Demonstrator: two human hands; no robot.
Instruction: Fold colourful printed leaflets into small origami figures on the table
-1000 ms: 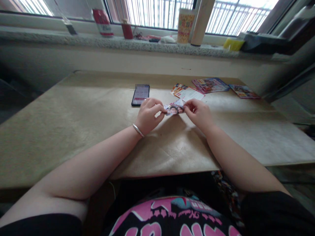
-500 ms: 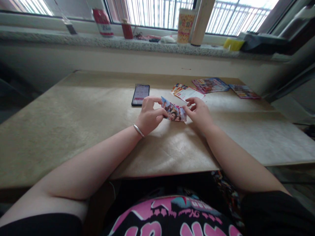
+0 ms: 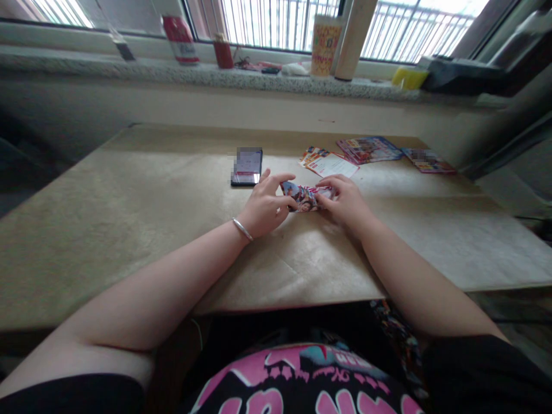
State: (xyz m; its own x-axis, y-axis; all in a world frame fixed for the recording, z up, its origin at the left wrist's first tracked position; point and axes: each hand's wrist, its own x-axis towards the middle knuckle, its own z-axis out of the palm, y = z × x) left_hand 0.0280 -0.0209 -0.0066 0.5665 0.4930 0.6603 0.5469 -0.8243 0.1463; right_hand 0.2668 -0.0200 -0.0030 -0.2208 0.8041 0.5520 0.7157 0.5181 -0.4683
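Note:
Between my hands a colourful printed card (image 3: 304,196) is held low over the table. My left hand (image 3: 268,202), with a silver bangle on its wrist, pinches the card's left end between thumb and fingers. At the other end my right hand (image 3: 342,198) is closed on the card, its thumb lying on the printed face. The fingers cover part of both ends. Just beyond lies a white card (image 3: 334,165) with several orange-patterned cards (image 3: 314,155) beside it. A phone (image 3: 247,168) with its screen lit rests behind my left hand.
A pile of printed cards (image 3: 370,149) and another small stack (image 3: 429,161) lie at the table's back right. The windowsill (image 3: 259,80) holds a red can (image 3: 180,40), a red bottle (image 3: 223,52), a patterned cup (image 3: 325,46) and a yellow item (image 3: 409,77).
My right hand has moved its grip inward over the card's right end, with the thumb now on its face. The card has tilted lower and flatter. My left fingers have shifted slightly.

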